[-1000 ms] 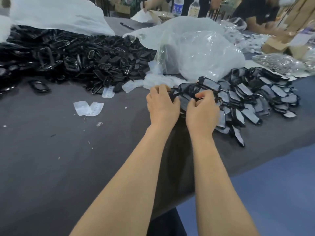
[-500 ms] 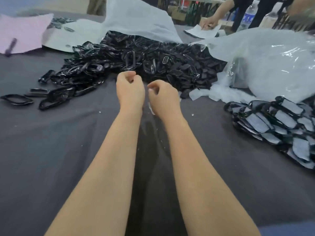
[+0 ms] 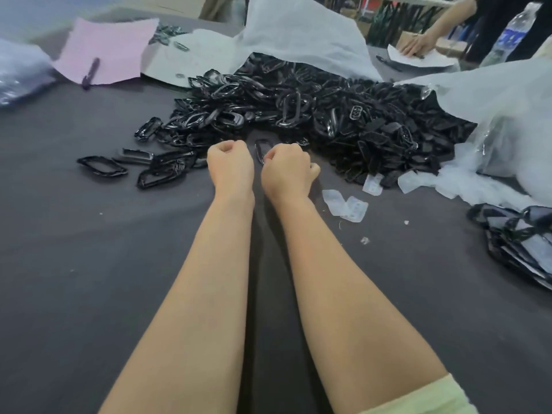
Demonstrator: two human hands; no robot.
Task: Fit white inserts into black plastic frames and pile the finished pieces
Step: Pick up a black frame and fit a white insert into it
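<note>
I'm at the pick-up step: my left hand [image 3: 230, 167] is curled on nothing, my right hand [image 3: 285, 170] pinches a black frame [image 3: 260, 147] at the heap's [image 3: 328, 115] near edge, so next I reckon I need a white insert [image 3: 355, 209] from the counter [image 3: 89, 264] nearby.
</note>
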